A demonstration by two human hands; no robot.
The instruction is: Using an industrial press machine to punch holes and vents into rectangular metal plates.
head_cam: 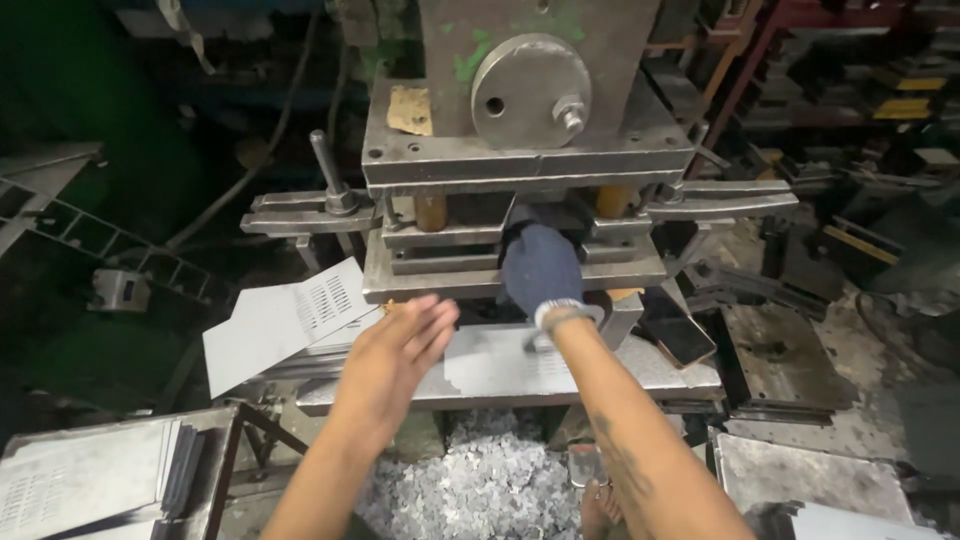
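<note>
My right hand (540,268), in a dark knitted glove, reaches into the gap between the upper and lower plates of a heavy steel press (520,160); its fingers are hidden inside, so what it holds does not show. My bare left hand (405,345) hovers flat with fingers apart over the press bed (660,365), near a grey sheet-metal piece (495,362) lying there. A punched, slotted metal sheet (285,320) leans at the left of the press.
A pile of small metal punch scraps (480,485) lies on the floor below the bed. A stack of grey sheets (85,475) sits at lower left, and more plates (810,475) at lower right. A phone-like dark slab (680,335) rests right of the die.
</note>
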